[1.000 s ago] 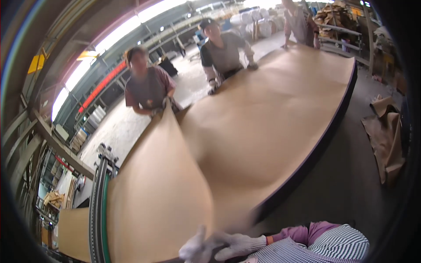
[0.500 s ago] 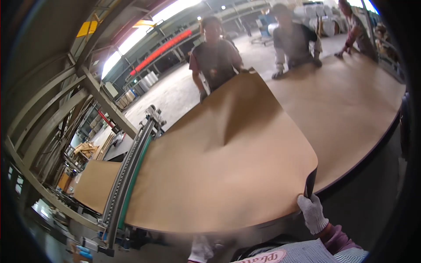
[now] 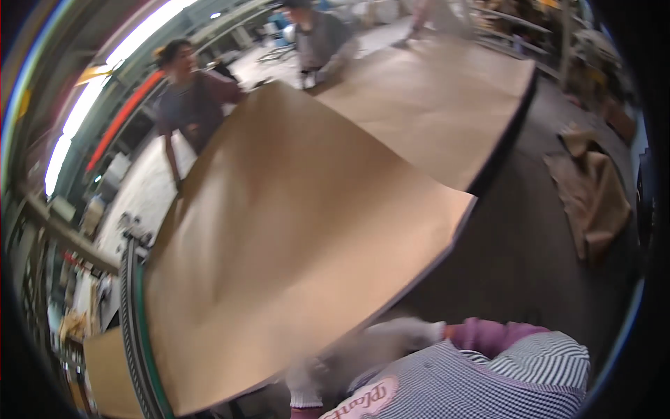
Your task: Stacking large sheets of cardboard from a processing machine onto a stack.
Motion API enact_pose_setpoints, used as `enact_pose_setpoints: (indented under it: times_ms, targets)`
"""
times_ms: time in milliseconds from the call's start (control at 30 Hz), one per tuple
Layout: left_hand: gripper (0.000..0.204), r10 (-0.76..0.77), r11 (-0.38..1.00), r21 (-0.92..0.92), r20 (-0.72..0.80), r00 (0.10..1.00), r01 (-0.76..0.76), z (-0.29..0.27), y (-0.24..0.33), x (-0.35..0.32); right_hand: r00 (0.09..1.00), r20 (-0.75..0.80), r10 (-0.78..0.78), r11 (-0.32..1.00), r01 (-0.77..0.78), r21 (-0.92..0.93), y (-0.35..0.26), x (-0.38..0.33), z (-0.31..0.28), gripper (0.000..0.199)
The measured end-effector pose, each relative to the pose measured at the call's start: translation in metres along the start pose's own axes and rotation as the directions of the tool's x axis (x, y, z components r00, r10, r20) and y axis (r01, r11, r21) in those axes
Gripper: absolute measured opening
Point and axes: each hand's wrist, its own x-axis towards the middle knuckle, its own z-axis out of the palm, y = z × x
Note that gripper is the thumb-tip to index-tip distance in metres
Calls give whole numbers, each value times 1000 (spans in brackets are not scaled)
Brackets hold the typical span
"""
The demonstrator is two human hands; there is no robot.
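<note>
The sheet (image 3: 300, 251), broad and brown, spreads in front of the checked apron (image 3: 467, 384), from the rail (image 3: 131, 314) at left to a corner that juts out at right; its near edge slants from low left up to that corner; its far corner peaks by the nearest co-worker (image 3: 192, 98), whose arm reaches toward it; the gloved left hand (image 3: 305, 386) is at the near edge, blurred, and I cannot tell whether it pinches anything; the gloved right hand (image 3: 408, 332), also blurred, is just beside that edge, its fingers likewise beyond telling; to the right, dark floor (image 3: 509, 237) gives room between the sheet and a crumpled brown piece (image 3: 593, 199); behind, a second sheet (image 3: 426, 105) shows a thick dark right edge, with another co-worker (image 3: 324, 42) and a third (image 3: 443, 17) at its far side; the sheet's surface has soft folds, shaded toward the far corner, paler toward the right one; a green strip (image 3: 144, 314) lines the rail, and beyond it lies a brown panel (image 3: 105, 373); pale floor (image 3: 136, 185), a red beam (image 3: 125, 119) and a bright light (image 3: 105, 77) show farther left; racks (image 3: 520, 24) stand at upper right.
</note>
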Motion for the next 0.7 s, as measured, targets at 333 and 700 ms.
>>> enact_pose_setpoints:
  times_ms: [333,700]
  targets:
    - [48,410,910,140,-154,899,-391,-23,8,8,895,-406,-186,978,208,10,-1,58,-20,38]
    - [21,354,930,150,-124,927,-335,-184,35,67,834,-497,-238,839,435,328,-12,51,-78,31]
